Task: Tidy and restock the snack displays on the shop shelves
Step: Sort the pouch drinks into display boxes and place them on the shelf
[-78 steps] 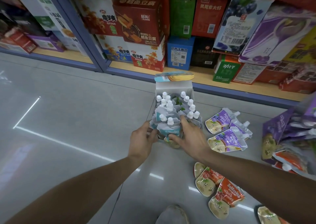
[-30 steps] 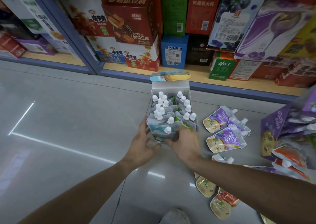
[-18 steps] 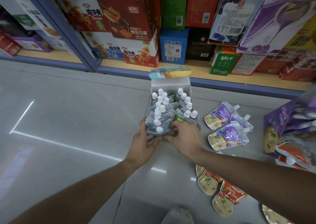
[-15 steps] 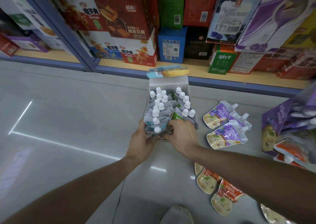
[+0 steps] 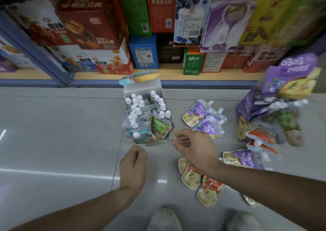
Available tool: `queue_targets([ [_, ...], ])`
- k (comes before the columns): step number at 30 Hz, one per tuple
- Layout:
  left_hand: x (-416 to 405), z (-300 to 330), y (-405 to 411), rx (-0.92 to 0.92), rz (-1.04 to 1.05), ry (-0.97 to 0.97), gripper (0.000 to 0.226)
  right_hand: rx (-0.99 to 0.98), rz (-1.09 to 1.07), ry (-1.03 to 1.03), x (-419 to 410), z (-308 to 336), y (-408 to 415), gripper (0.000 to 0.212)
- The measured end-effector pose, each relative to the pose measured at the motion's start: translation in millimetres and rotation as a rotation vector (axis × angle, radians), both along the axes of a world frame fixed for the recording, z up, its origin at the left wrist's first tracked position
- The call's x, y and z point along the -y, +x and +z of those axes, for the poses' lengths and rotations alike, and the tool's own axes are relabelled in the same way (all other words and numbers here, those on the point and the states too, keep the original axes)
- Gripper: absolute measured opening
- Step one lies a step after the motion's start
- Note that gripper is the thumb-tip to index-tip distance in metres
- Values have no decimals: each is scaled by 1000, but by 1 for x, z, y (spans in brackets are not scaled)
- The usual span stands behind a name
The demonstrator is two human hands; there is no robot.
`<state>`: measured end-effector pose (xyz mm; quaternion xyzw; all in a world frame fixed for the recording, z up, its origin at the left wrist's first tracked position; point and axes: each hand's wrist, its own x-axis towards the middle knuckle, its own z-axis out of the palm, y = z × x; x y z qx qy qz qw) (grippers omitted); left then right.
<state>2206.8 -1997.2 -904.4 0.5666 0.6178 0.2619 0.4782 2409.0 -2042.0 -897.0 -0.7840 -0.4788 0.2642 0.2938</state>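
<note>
Both hands [image 5: 134, 165] off cardboard box [image 5: 142, 89]

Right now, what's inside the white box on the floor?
The white box holds two rows of upright spouted pouches with white caps: bluish ones on the left, green ones on the right. Their lower halves and the box bottom are hidden by the packed pouches.

The grey floor tiles [image 5: 61, 133] look smooth and glossy, mirroring ceiling lights. The spouted pouches [image 5: 195, 114] are shiny plastic film with white plastic caps [image 5: 136, 134], standing in a matt cardboard display box [image 5: 141, 88]. The shelf board [image 5: 202, 74] looks like pale wood.
</note>
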Motion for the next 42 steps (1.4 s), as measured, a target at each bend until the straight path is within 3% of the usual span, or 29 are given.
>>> queue_targets([
  [3, 15, 7, 48, -35, -463, 149, 14, 69, -115, -9, 32, -1, 33, 38],
  [5, 16, 5, 88, -144, -718, 328, 38, 173, -189, 17, 54, 5, 57, 43],
  [7, 16, 1, 127, -287, -868, 577, 55, 253, -272, 72, 78, 11, 82, 44],
  [9, 17, 1, 163, -401, -977, 705, 62, 339, -366, 115, 103, 18, 107, 43],
  [13, 21, 4, 223, -471, -1115, 681, 68, 417, -625, 65, 144, 26, 164, 49],
  [16, 28, 5, 258, -394, -1081, 657, 57, 323, -784, -67, 148, 29, 205, 67],
  [18, 34, 3, 281, -312, -989, 580, 49, 218, -769, -175, 142, 25, 222, 76],
  [21, 39, 2, 309, -267, -835, 418, 47, 145, -732, -220, 138, 18, 237, 50],
  [23, 40, 2, 322, -295, -787, 374, 44, 143, -757, -163, 144, 20, 238, 25],
  [26, 39, 0, 330, -360, -808, 370, 41, -32, -862, -34, 166, 20, 228, 11],
  [32, 35, -6, 311, -191, -796, 363, 18, -756, -946, 67, 216, 8, 220, 36],
  [36, 38, -15, 280, -118, -781, 362, 11, -940, -901, -91, 241, -13, 202, 33],
  [42, 41, -34, 237, -220, -878, 418, 10, -1010, -835, -221, 246, -27, 177, 34],
])
